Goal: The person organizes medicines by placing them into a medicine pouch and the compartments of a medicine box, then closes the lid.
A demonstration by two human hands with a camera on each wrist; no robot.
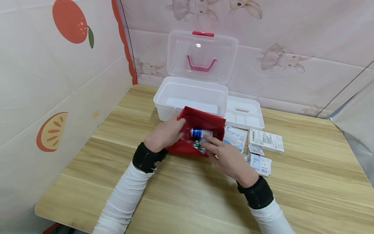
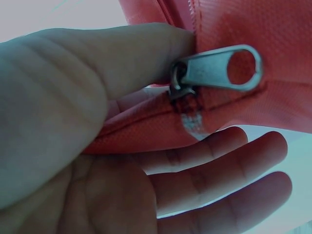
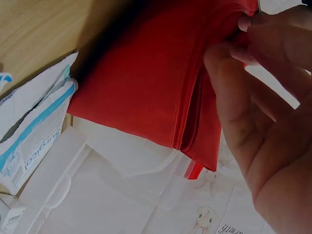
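My left hand (image 1: pixel 165 134) grips the left edge of a red zip pouch (image 1: pixel 182 149), whose mouth gapes open. In the left wrist view the thumb presses the fabric beside a metal zipper pull (image 2: pixel 214 70), with fingers beneath. Inside the pouch lie a blue-and-white bottle (image 1: pixel 197 132) and a pack of green capsules (image 1: pixel 198 146). My right hand (image 1: pixel 230 159) reaches over the pouch's right side, its fingers extended at these contents. From the right wrist, that hand (image 3: pixel 263 112) is at the pouch opening; whether it holds anything is hidden.
Behind the pouch stands a white plastic box (image 1: pixel 163 97) with its clear lid (image 1: pixel 178 48) raised. A white divided tray (image 1: pixel 252 118) sits to its right. Near the right hand lie a "Surgical" packet (image 1: pixel 235 138), a white carton (image 1: pixel 266 140) and a smaller box (image 1: pixel 261 165).
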